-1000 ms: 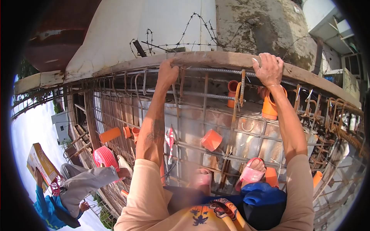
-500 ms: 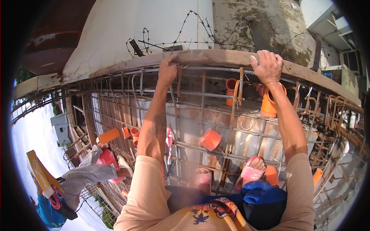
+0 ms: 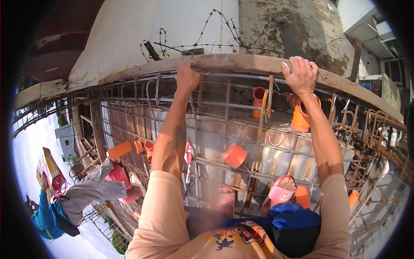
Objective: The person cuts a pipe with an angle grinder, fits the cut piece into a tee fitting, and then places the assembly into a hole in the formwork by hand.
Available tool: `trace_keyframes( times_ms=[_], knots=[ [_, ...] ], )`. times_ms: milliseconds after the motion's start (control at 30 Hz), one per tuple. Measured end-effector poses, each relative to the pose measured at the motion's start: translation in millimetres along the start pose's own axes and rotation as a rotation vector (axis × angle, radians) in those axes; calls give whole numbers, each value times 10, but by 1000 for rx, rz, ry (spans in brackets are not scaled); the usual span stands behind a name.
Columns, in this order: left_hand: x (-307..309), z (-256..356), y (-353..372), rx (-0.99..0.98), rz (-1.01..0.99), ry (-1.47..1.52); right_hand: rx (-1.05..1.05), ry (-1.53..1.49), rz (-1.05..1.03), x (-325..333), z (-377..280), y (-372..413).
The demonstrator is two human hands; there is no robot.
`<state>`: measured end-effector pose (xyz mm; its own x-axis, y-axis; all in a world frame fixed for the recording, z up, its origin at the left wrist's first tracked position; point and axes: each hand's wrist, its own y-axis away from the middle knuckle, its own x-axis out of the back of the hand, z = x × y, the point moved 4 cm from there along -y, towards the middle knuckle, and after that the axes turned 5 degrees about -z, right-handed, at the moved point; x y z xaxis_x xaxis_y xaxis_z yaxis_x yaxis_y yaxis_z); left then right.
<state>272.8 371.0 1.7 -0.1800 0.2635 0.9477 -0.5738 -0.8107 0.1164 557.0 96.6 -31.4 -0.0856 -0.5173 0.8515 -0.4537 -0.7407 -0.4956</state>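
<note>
A long wooden beam (image 3: 241, 62) runs across the far side, and both of my arms reach out to it. My left hand (image 3: 187, 79) is closed on its near edge, the fingertips hidden. Farther right, my right hand (image 3: 300, 76) grips the same beam with its fingers curled over the top. Steel rebar (image 3: 241, 76) passes just under the beam, between my hands. Below my right wrist is an orange pipe fitting (image 3: 301, 119), and another orange pipe piece (image 3: 258, 103) stands left of it.
My feet, in pink sandals (image 3: 281, 190), are on the rebar grid over rusty metal sheets (image 3: 276, 149). An orange pipe piece (image 3: 235, 155) lies ahead of them. Barbed wire (image 3: 202, 32) rises behind the beam. At left, a co-worker (image 3: 92, 187) carries a yellow box (image 3: 48, 166).
Both my hands stay on the beam, the left one turning slightly at the wrist. At left, the co-worker has changed posture and the yellow box has tilted and shifted.
</note>
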Motion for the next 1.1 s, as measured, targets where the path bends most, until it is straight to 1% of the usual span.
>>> trace_keyframes(
  times_ms=[33, 133, 233, 333, 433, 533, 633, 733, 833, 933, 1033, 1067, 1100],
  knots=[
    [0, -7, -26, -16, 18, -56, -2, 0, -3, 1, 1, -4],
    [-3, -15, -120, 23, -82, -102, -5, 3, -5, -8, 9, -9],
    [71, 115, -84, -50, -58, -196, -6, -9, 3, -14, 8, 3],
    [9, 85, -154, -148, -69, -311, -8, -20, 7, -15, 4, -3],
    [-52, 85, -255, -199, -146, -466, -5, -12, -1, -12, 9, 14],
    [28, 246, -233, -250, -185, -538, -7, -7, -6, -12, 0, 1],
    [8, 174, -263, -275, -167, -508, -13, -11, -5, -22, 9, 0],
    [77, 258, -212, -174, -159, -477, -8, -5, -1, -31, 3, 3],
    [111, -108, -302, -26, -99, 40, -16, -9, -23, -21, 20, 27],
    [277, -292, -175, 4, -112, 241, -18, -10, -9, -25, 20, -2],
    [397, -580, -34, 84, -30, 174, -13, -1, -28, -27, -17, -6],
    [437, -656, -25, 141, -74, 110, -16, -7, -37, -27, -24, -7],
    [439, -751, -45, 143, -45, 59, -21, 0, -45, -20, -15, -13]
  ],
)
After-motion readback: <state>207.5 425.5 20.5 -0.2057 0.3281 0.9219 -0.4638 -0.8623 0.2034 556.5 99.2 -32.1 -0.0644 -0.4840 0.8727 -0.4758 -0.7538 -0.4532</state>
